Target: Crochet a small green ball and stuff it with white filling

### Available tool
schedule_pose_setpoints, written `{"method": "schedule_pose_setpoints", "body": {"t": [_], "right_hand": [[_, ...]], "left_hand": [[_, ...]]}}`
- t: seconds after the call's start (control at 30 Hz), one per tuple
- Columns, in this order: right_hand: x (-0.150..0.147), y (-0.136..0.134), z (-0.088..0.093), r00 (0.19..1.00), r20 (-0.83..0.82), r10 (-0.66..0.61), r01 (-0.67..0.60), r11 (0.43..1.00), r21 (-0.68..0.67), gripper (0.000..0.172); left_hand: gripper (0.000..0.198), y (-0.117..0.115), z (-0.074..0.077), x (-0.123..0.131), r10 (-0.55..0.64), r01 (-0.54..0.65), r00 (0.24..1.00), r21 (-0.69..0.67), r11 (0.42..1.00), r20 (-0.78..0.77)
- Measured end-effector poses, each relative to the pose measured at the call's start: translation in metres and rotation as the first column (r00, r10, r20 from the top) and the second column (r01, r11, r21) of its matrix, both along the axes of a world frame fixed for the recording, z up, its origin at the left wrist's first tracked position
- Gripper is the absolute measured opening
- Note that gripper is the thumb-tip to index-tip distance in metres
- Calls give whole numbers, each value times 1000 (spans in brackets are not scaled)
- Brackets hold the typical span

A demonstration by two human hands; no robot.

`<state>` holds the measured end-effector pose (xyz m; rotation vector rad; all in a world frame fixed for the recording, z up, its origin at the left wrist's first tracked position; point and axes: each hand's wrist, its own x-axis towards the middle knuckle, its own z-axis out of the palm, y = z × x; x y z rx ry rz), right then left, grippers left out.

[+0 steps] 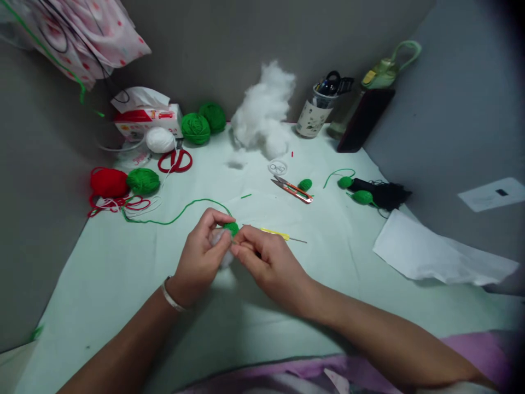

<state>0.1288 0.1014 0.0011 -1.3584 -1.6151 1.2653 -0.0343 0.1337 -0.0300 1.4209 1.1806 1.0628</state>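
Note:
My left hand (205, 254) is closed around a small green crochet piece (231, 227) and a tuft of white stuffing (223, 257). A strand of green yarn (180, 213) runs from the piece leftward across the cloth. Close against it, my right hand (266, 257) has thumb and fingers pinched together; a thin bit shows at the fingertips, too small to name. Just beyond the right hand lies a yellow-handled crochet hook (279, 234), partly hidden by that hand. Orange thread snips (292, 190) rest farther back, beside a small green crochet oval (305, 184).
White stuffing (262, 115) is heaped at the back. Green yarn balls (196, 128), red scissors (175, 161) and red yarn (109, 182) sit at left. To the right are a pen cup (315, 112), a dark phone (365, 120), black yarn (385, 194) and a white sheet (438, 254).

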Motion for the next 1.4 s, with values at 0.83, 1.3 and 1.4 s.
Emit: {"method": "schedule_pose_setpoints", "body": {"t": [0.83,1.3,1.4], "right_hand": [[14,10,-1,999,22,47,-46,998,-48,19],[37,27,5,1000,-26,5,3,951,309,18],[39,28,6,925,-364,107,-48,984,169,29]], "left_hand": [[22,-7,0,7,10,23,982,-172,985,189],[23,-2,-5,7,56,-16,967,-164,986,247],[22,-4,-2,8,43,3,967,-178,984,251]]}}
